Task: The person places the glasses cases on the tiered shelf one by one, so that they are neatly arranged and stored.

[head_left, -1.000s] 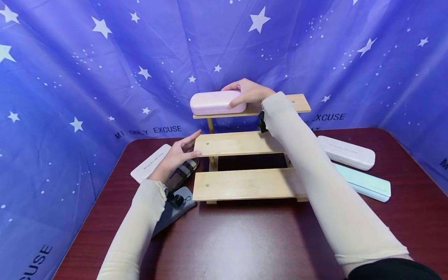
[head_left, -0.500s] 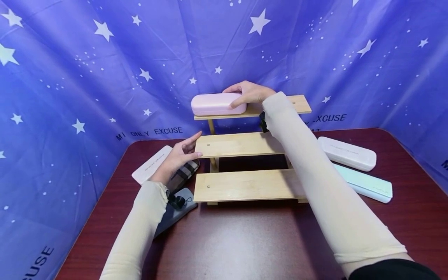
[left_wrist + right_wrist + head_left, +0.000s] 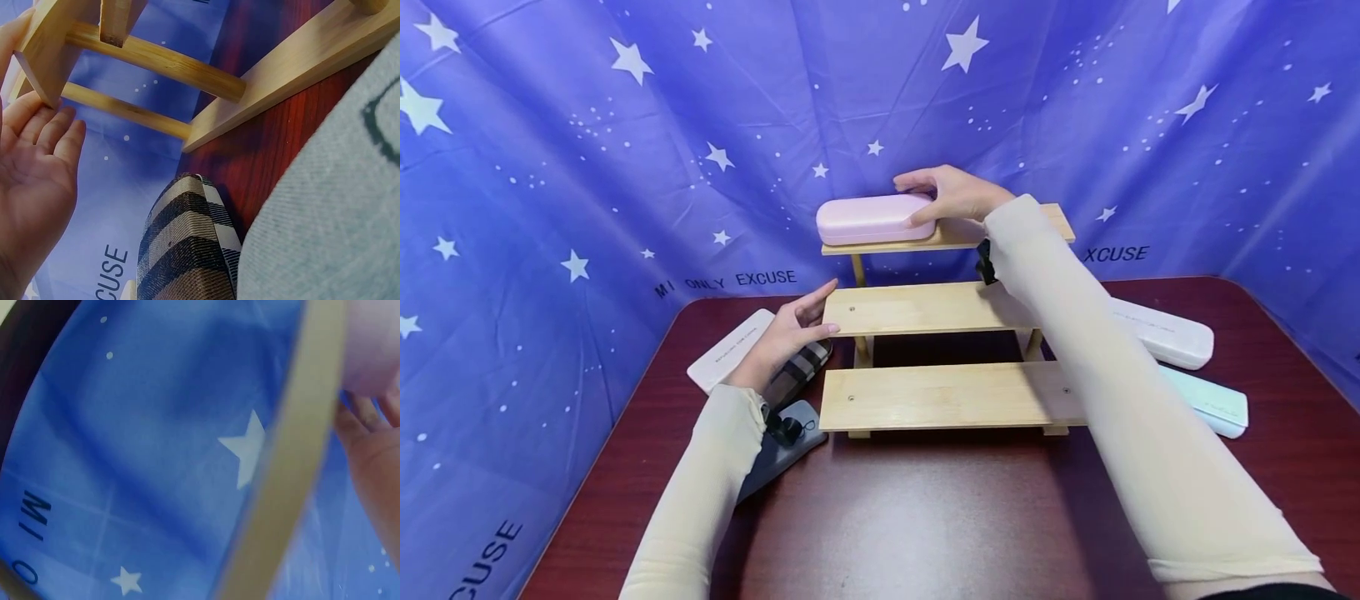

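A pink glasses case point(image 3: 876, 220) lies on the left part of the top board of a three-tier wooden display rack point(image 3: 925, 308). My right hand point(image 3: 962, 194) is at the case's right end, thumb overlapping its front and the other fingers loosely extended above and behind it. In the right wrist view, the fingers point(image 3: 365, 415) show close to the blurred pink case point(image 3: 372, 347). My left hand point(image 3: 782, 337) holds the left end of the middle board, thumb at the front edge and fingers at the back. The left wrist view shows those fingers point(image 3: 47, 128) bent at the board's corner.
Left of the rack lie a white glasses case point(image 3: 726, 350), a checked case point(image 3: 797, 371) and a grey case point(image 3: 782, 450). A second white case point(image 3: 1176, 333) and a mint-green case point(image 3: 1213, 400) are at the right, partly behind my right sleeve. A starry blue curtain point(image 3: 760, 100) hangs behind.
My right hand has loosened and slid slightly right along the pink glasses case, which stays on the top board. My left hand keeps its hold on the rack. The head view has shifted slightly.
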The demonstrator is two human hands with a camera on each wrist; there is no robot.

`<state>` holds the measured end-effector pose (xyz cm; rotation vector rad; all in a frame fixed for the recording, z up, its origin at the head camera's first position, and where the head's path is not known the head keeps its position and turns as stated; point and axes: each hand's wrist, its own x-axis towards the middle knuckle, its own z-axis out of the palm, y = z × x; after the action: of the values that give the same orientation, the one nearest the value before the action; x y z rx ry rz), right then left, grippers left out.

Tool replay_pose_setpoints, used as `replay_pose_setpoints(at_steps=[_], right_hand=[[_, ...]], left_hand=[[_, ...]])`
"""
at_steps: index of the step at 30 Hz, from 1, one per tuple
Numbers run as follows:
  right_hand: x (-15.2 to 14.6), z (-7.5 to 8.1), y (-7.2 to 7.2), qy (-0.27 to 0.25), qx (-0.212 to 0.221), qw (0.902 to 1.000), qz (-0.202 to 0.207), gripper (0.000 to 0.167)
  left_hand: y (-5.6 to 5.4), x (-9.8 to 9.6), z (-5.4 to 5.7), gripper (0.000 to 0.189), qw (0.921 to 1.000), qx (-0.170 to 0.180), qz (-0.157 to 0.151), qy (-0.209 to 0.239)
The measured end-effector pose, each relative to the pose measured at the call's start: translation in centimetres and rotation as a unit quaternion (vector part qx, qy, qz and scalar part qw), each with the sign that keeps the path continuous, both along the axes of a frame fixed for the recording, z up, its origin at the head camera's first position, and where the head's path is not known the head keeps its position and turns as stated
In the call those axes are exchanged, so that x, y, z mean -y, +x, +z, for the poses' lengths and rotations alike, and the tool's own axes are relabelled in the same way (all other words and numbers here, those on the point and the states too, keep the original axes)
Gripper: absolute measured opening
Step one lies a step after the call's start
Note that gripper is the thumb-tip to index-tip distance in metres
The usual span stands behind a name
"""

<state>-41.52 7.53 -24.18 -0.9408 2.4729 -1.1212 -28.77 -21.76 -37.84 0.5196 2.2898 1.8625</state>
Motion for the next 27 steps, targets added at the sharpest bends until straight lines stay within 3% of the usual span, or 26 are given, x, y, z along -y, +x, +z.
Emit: replay_pose_setpoints(at_steps=[10,20,27], right_hand=[[-5.4,1.0,2.1,-0.075,0.021,0.9970,0.006,0.076],[-11.2,1.4,5.2,-0.073,0.013,0.9970,-0.024,0.067],[-14.9,0.6,8.2,-0.049,0.008,0.9976,-0.049,0.062]], left_hand=[[0.3,-0.4,0.4,0.076,0.9998,0.007,-0.012,0.016],[0.6,-0.2,0.5,0.076,0.9993,0.036,0.007,-0.004],[0.2,-0.1,0.6,0.076,0.9995,0.029,-0.005,-0.011]])
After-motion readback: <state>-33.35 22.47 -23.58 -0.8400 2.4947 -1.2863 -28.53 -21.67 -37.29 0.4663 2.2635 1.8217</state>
